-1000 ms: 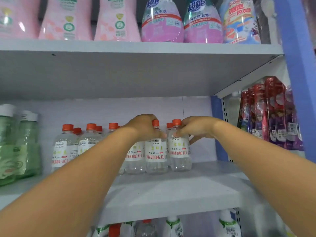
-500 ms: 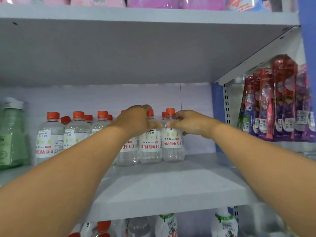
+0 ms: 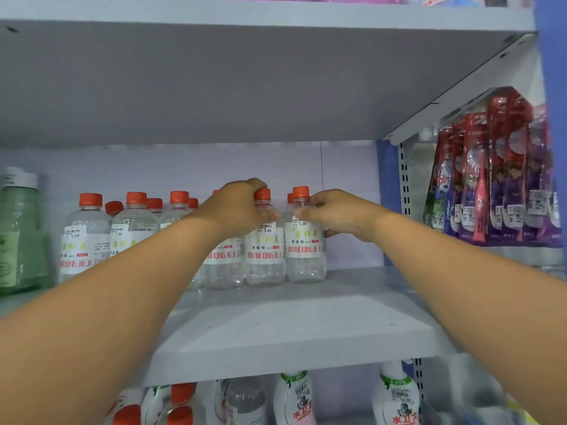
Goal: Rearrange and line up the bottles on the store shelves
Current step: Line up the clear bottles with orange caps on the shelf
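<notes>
Orange-capped clear cleaner bottles [image 3: 265, 240] stand at the rear of the grey shelf [image 3: 306, 326]. Left hand [image 3: 236, 210] and right hand [image 3: 333, 214] each grip a bottle's shoulder; smooth, light plastic, best held below the cap.

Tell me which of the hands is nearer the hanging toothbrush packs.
Right. The right hand grips the end bottle, just left of the toothbrush packs; the left hand grips a bottle farther left.

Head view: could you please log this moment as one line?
left hand: holds clear bottle | right hand: holds end bottle | shelf: bottles upright
</notes>
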`<state>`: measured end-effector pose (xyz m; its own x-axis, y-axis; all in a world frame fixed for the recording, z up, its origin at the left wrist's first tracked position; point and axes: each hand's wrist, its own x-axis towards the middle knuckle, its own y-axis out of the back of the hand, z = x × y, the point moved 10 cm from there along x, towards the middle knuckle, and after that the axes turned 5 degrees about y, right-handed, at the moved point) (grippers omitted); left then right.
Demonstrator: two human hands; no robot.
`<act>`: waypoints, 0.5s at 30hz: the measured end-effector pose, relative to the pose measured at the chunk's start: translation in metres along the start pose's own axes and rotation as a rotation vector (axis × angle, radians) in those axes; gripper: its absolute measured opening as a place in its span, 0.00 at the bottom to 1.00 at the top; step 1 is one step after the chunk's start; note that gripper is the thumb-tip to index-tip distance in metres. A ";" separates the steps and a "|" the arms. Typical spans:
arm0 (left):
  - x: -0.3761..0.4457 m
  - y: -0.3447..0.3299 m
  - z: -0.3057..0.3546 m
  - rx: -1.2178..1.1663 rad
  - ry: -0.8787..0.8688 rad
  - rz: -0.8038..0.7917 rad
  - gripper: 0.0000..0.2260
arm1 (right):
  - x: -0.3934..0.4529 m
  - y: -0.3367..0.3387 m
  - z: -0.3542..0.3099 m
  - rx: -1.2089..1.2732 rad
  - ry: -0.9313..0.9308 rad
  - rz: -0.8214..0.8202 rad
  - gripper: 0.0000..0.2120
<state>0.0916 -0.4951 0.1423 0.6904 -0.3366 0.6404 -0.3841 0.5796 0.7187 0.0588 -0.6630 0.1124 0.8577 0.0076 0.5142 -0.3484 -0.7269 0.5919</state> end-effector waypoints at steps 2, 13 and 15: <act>0.000 0.000 0.000 0.002 -0.003 0.007 0.28 | 0.001 0.000 0.000 -0.011 0.001 0.012 0.11; -0.003 -0.002 -0.004 0.032 0.002 0.037 0.37 | -0.001 0.000 0.001 0.032 -0.033 0.034 0.08; -0.008 0.000 -0.005 -0.039 0.033 0.044 0.36 | -0.005 -0.001 0.002 0.040 -0.057 0.040 0.10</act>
<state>0.0892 -0.4883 0.1360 0.6937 -0.2855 0.6613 -0.3908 0.6221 0.6785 0.0557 -0.6636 0.1076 0.8641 -0.0602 0.4996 -0.3679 -0.7529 0.5456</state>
